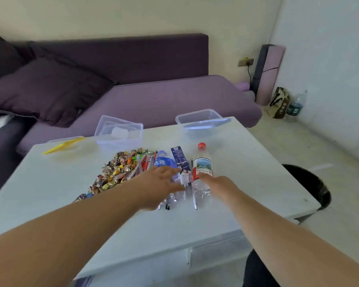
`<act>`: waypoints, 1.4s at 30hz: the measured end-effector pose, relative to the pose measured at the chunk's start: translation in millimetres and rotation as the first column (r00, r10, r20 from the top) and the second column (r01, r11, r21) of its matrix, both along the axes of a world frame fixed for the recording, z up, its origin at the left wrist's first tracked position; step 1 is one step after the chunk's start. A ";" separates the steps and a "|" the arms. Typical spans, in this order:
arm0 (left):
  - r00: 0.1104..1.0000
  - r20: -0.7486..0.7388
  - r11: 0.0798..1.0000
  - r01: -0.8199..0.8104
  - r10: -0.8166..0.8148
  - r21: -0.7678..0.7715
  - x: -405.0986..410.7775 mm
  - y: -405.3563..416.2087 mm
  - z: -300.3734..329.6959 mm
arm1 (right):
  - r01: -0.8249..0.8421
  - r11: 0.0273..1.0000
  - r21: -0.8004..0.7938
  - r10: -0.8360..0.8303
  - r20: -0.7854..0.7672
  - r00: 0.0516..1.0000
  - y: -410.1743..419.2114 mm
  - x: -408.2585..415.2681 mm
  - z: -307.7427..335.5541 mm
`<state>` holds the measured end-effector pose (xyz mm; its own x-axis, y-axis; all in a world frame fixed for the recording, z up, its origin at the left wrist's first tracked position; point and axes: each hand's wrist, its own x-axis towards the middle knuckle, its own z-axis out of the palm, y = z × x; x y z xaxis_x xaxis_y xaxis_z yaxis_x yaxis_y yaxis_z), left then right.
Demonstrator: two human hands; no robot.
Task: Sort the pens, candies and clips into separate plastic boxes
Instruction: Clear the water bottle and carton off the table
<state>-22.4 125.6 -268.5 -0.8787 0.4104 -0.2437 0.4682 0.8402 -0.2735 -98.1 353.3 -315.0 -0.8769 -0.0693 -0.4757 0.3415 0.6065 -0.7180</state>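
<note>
Left hand (162, 183) open, fingers spread, lying over the blue-label bottle (163, 162) and pens (145, 162) at mid table (247, 162). Right hand (216, 184) open, fingertips touching the red-cap bottle (202, 170). Candies (114, 172) heaped left of the pens. Three clear boxes (118, 131) along the far edge; clips not discernible.

Before you, a smooth white table (247, 158) with a faint sheen carries clear plastic boxes (118, 131), thin-walled and glossy. The candies (114, 172) glint in crinkled foil and shiny printed wrappers; the pens (141, 164) beside them look like smooth plastic. A clear plastic bottle (202, 172) wears a glossy printed label and a red plastic cap, next to a printed cardboard carton (179, 159). Behind, the purple sofa (153, 96) is matt woven cloth.
</note>
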 end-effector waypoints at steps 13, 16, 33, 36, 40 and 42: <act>0.693 0.129 0.652 -0.715 0.709 0.254 -10.0 3.1 -13.8 | 0.282 0.830 -0.481 -0.321 0.002 0.947 41.7 20.7 20.6; 0.609 0.208 0.544 -0.784 0.765 0.299 -18.4 12.2 -14.3 | 0.243 0.811 -0.533 -0.290 -0.005 0.957 55.3 30.7 24.7; 0.402 0.402 -0.027 -0.679 0.823 0.733 -39.4 29.2 -3.8 | 0.134 0.871 -0.473 -0.222 -0.134 0.966 80.7 30.9 18.4; 0.465 0.339 -0.019 -0.567 0.818 0.824 -28.8 28.8 10.5 | 0.130 0.812 -0.569 -0.270 -0.168 0.948 86.8 35.2 22.8; 0.617 0.300 -0.012 -0.427 0.728 0.904 -9.4 30.3 33.2 | 0.146 0.741 -0.656 -0.333 -0.169 0.928 95.3 42.9 31.0; 0.675 0.312 0.003 -0.422 0.668 0.907 2.0 33.4 43.7 | 0.174 0.720 -0.672 -0.316 -0.094 0.944 95.4 50.2 32.6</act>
